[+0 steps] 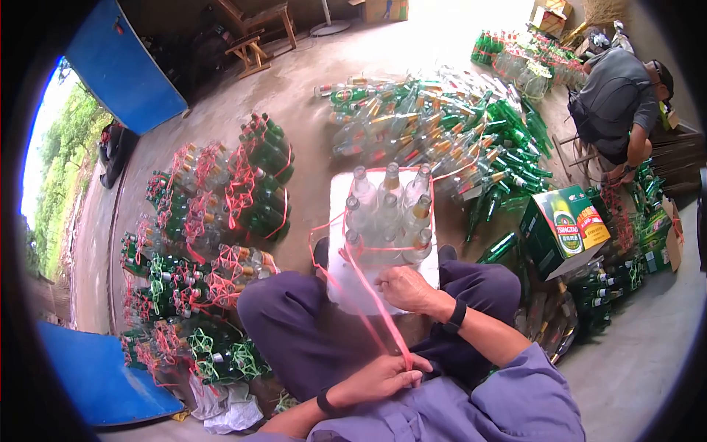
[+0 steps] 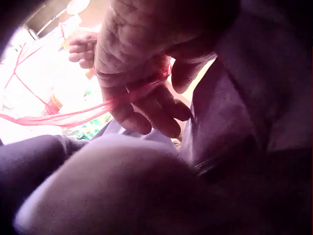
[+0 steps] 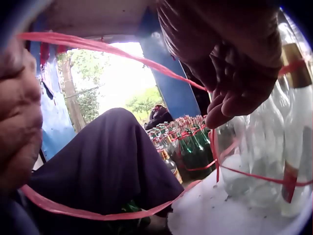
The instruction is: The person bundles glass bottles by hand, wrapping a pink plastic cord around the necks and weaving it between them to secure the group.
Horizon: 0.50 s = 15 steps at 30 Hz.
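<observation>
In the head view, a bundle of clear glass bottles (image 1: pixel 389 206) stands upright on a white block (image 1: pixel 342 283) between the person's knees, with red plastic twine (image 1: pixel 383 306) looped round it. My left hand (image 1: pixel 384 379) is low at the lap and grips the twine, which runs taut up to the bottles. In the left wrist view the twine (image 2: pixel 73 117) passes across the left hand's fingers (image 2: pixel 159 110). My right hand (image 1: pixel 409 289) hangs just in front of the bottles, fingers loosely bent and close beside the twine. The right wrist view shows its fingertips (image 3: pixel 217 117) near the glass.
Tied bundles of green and clear bottles (image 1: pixel 199 199) stand at the left. A large heap of loose bottles (image 1: pixel 442 132) lies ahead. To the right are a Tsingtao carton (image 1: pixel 563 232) and another person (image 1: pixel 615 103) bending over bottles. A blue door (image 1: pixel 121 66) is at the far left.
</observation>
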### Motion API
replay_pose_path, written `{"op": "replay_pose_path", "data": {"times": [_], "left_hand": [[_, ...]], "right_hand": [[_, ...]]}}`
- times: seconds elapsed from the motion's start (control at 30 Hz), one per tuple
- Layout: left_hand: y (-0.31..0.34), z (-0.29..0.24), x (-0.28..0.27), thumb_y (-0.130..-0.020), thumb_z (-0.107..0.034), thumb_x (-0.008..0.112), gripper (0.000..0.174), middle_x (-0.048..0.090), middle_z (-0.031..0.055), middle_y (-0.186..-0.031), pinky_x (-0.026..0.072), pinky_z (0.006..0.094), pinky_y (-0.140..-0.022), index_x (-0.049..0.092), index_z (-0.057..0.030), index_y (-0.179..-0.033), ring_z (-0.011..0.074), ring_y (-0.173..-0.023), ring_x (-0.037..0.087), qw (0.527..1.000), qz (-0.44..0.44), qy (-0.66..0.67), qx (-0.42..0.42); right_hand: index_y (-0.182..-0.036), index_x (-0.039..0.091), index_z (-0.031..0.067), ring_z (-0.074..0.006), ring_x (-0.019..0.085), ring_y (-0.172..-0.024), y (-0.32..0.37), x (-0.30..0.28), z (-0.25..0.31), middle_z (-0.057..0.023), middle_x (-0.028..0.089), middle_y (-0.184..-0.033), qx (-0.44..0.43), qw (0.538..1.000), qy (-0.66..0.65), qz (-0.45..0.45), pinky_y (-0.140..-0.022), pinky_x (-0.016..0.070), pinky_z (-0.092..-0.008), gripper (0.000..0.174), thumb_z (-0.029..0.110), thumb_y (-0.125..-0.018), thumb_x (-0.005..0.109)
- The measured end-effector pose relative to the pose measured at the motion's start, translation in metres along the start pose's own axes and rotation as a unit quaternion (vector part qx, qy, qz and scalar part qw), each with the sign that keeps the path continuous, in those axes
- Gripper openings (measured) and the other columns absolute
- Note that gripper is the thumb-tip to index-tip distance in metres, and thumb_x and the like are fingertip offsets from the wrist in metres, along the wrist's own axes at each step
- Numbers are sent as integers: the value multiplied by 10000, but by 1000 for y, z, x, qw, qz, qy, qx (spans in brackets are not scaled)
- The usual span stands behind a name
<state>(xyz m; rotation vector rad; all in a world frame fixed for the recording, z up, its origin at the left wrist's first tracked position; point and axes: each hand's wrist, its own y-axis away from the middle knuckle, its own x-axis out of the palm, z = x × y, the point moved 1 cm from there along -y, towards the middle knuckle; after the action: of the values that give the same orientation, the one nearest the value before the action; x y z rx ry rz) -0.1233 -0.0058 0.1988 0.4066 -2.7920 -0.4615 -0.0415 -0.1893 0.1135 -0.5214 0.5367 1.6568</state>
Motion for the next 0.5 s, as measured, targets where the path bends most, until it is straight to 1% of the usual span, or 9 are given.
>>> {"op": "replay_pose_path", "data": {"times": [0.07,0.17,0.2,0.23,0.3,0.37,0.43,0.47,0.5], "left_hand": [[0,-4,2,-1046,-233,527,332,668,69,-1000,484,297,-895,616,22,-1238,142,-911,621,999,15,47,13],[-3,-14,-1,-1063,-207,491,307,666,75,-938,471,303,-918,612,25,-1223,158,-912,632,995,21,92,29],[-5,-12,-3,-1066,-205,487,304,667,74,-906,476,309,-916,612,27,-1217,164,-914,639,995,1,96,20],[-7,-10,-6,-1068,-202,482,301,668,74,-874,480,316,-913,612,29,-1211,170,-916,647,995,-18,100,12],[-8,4,-8,-1075,-216,473,307,672,74,-840,490,317,-905,615,30,-1191,168,-924,659,992,-17,124,9],[-7,17,-6,-1078,-235,470,321,678,77,-859,501,312,-883,620,29,-1181,163,-920,658,985,15,165,-53],[-7,32,-5,-1081,-237,454,329,681,77,-862,509,308,-855,625,30,-1167,167,-910,666,986,26,149,-63],[-8,37,-5,-1072,-246,468,329,682,71,-862,510,307,-851,628,25,-1168,166,-904,667,988,32,126,-88],[-9,42,-5,-1062,-254,482,330,684,65,-862,510,307,-847,631,20,-1168,166,-897,667,987,37,103,-114]], "right_hand": [[-1034,734,20,-406,686,-830,9,12,-5,-230,703,-866,-29,998,-32,56,-776,540,-468,257,121,-857,577],[-1210,656,-28,-339,715,-881,17,16,4,-219,720,-1074,-116,972,-152,138,-803,554,-406,350,116,-907,553],[-1203,643,-68,-268,726,-907,22,-3,31,-192,722,-1122,52,941,-275,192,-828,571,-368,351,137,-948,519],[-1203,643,-68,-268,726,-907,18,-5,27,-192,722,-1122,51,941,-275,192,-828,571,-368,351,137,-948,519],[-1195,623,-108,-252,714,-967,13,-8,19,-204,700,-1144,214,851,-450,168,-849,587,-365,385,183,-991,474],[-1186,607,-118,-286,711,-985,7,-18,20,-237,685,-1139,218,825,-500,149,-859,597,-394,422,249,-1022,477],[-1174,609,-113,-304,706,-1018,1,-24,29,-241,673,-1162,234,719,-642,127,-850,603,-406,464,309,-1048,464],[-1157,619,-95,-214,694,-876,0,-30,45,-156,685,-1006,233,705,-661,108,-717,578,-317,445,322,-1044,513],[-1157,619,-95,-214,694,-876,-3,-23,42,-156,685,-1006,233,704,-662,109,-717,578,-317,445,322,-1044,513]]}}
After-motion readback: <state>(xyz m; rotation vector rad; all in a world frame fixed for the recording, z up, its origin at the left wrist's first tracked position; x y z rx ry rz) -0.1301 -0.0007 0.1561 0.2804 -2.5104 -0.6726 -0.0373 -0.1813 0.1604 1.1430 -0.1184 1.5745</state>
